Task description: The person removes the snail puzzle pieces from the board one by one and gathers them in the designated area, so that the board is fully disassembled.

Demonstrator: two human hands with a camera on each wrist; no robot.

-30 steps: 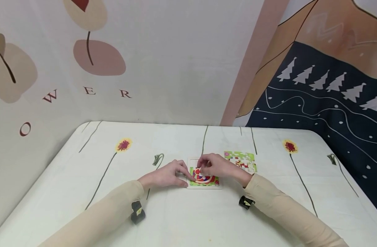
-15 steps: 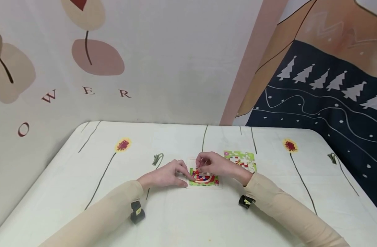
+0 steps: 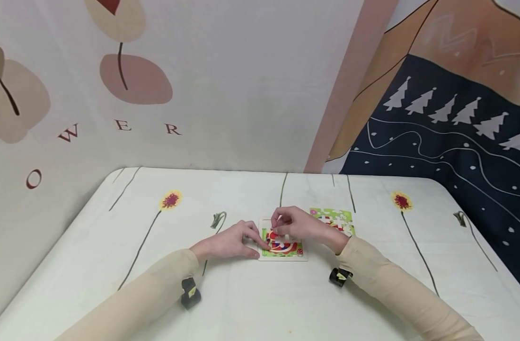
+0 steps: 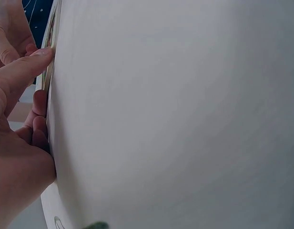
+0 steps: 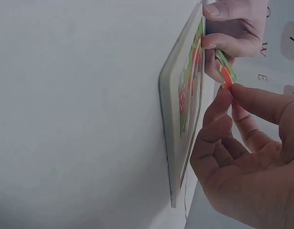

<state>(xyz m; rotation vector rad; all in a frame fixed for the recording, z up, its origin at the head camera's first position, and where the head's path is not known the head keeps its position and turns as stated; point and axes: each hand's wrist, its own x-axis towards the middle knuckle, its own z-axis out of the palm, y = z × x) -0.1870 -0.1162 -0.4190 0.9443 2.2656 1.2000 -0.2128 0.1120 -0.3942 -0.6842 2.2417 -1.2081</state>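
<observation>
A small jigsaw puzzle board with a pale rim lies mid-table, its near part filled with red, blue and green pieces. At its left side, my left hand has the index finger on the picture and the thumb at the near-left corner; in the right wrist view that hand shows the same hold from across. My right hand hovers over the far part of the board, hiding some of it. Between thumb and index finger it pinches a red and green puzzle piece, tilted above the board's surface.
Right behind my right wrist, a group of green, red and white puzzle pieces lies on the table. The white tablecloth has printed flowers. A printed cloth wall stands along the back.
My right hand has shifted slightly away from me, uncovering a bit more of the board, still pinching the puzzle piece. The left hand has stayed in place.
</observation>
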